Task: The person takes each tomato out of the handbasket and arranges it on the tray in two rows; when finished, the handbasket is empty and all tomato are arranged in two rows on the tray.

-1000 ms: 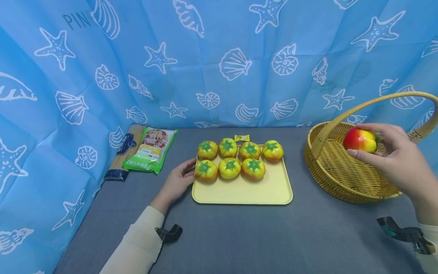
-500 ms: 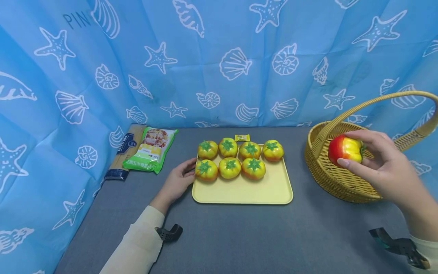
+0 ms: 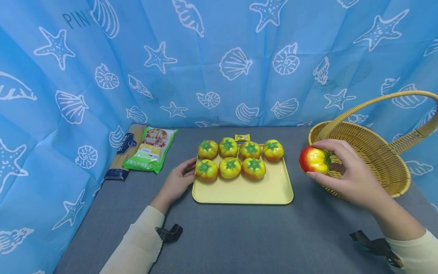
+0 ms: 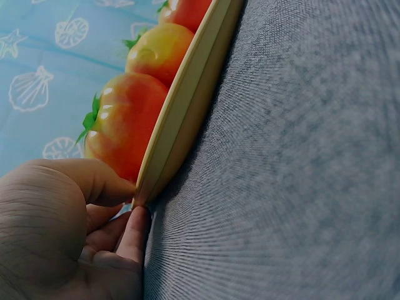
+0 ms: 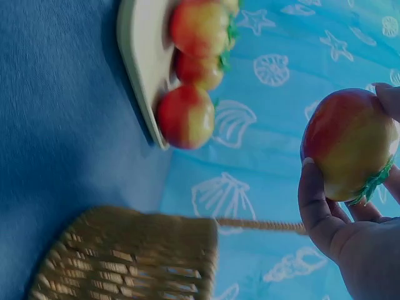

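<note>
My right hand (image 3: 352,177) grips a red and yellow tomato (image 3: 313,160) between thumb and fingers, held in the air just left of the wicker basket (image 3: 400,182). In the right wrist view the same tomato (image 5: 350,144) shows its green calyx turned toward the palm. With thumb above and a finger below, my left hand (image 4: 69,231) pinches the rim of the pale yellow tray (image 3: 239,194). Several like tomatoes (image 3: 253,168) stand on that tray in two rows, calyxes up. A tomato (image 4: 128,122) sits close to the left thumb.
Behind the tray lies a small yellow packet (image 3: 242,137). A green and white food bag (image 3: 150,150) overlaps a pasta pack (image 3: 124,152) at the left. The basket's tall handle (image 3: 376,98) arches over it. A blue patterned curtain (image 3: 219,64) closes off the back.
My right hand has carried the tomato leftward, from above the basket's inside to beyond its left rim. My left hand, the tray and its tomatoes stay put.
</note>
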### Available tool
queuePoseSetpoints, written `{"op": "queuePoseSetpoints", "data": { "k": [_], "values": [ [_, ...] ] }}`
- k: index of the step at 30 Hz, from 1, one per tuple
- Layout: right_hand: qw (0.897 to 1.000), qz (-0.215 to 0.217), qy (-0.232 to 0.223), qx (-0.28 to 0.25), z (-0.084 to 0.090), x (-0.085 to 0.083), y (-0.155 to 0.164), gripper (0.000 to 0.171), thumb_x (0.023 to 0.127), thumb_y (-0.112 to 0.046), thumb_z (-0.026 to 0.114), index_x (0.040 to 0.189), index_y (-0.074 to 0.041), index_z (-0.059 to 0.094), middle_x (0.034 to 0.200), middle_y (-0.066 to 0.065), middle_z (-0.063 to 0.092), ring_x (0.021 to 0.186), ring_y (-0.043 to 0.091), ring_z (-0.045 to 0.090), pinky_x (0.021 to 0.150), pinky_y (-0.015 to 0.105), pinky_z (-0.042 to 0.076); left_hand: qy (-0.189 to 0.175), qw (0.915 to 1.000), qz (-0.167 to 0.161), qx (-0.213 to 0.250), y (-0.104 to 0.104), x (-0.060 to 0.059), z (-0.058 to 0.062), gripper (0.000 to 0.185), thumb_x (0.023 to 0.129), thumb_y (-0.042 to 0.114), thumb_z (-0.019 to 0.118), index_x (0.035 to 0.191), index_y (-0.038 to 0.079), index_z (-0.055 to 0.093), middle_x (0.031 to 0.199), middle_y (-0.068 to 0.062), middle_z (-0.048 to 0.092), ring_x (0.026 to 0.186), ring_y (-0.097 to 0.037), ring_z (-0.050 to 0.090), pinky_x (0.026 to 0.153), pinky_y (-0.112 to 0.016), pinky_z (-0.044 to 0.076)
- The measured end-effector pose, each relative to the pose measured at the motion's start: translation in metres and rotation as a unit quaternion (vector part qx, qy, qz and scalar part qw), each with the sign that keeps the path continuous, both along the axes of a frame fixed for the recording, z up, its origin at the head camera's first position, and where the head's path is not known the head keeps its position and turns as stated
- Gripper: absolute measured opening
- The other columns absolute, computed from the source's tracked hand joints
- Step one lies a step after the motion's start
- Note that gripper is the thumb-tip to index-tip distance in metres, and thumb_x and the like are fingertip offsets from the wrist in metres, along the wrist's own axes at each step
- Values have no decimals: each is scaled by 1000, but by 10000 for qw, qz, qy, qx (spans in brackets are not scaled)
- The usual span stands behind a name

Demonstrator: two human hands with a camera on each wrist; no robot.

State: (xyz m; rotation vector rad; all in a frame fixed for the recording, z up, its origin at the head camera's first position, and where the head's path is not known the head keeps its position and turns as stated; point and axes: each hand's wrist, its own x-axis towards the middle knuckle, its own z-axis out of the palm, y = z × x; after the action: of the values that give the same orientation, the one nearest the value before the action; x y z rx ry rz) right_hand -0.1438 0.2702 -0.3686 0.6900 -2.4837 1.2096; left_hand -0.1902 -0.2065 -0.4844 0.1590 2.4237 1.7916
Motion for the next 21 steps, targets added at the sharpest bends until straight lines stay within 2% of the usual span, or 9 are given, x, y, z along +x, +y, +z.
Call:
{"op": "queuePoseSetpoints", "data": {
  "k": [6,12,14,17,21],
  "values": [
    [9988,210,199,385,-12,-9,-14,74,77,4,96,143,-10,67,139,6,57,117,12,50,82,10,51,-11,10000,28,-48,1,1,2,66,101,-3,61,164,-1,44,160,-22,51,145,-32,53,114,-36,51],
    [9973,297,77,663,-27,-19,-25,65,82,-5,95,141,-10,68,136,8,58,111,15,51,77,18,49,-27,10000,13,-39,1,1,2,66,101,-2,61,165,0,44,160,-22,50,145,-32,52,115,-37,50],
    [9969,296,-1,729,-32,-23,-27,62,84,-7,95,140,-9,68,136,9,58,113,18,52,82,20,49,-37,10000,13,-31,1,1,3,66,101,-2,61,165,1,44,160,-21,51,145,-31,52,114,-37,50],
    [9963,323,-144,782,-39,-28,-31,60,86,-10,94,140,-6,68,137,12,58,119,25,54,89,29,50,-26,10000,1,-38,0,1,2,66,101,-2,61,165,1,44,160,-20,51,145,-31,53,114,-37,51],
    [9952,383,-362,827,-49,-34,-36,62,86,-13,94,140,-2,66,138,18,57,122,35,56,91,50,54,-1,10000,-8,-53,0,1,1,67,100,-2,61,165,1,44,160,-21,51,145,-32,53,114,-37,51]
  ]
}}
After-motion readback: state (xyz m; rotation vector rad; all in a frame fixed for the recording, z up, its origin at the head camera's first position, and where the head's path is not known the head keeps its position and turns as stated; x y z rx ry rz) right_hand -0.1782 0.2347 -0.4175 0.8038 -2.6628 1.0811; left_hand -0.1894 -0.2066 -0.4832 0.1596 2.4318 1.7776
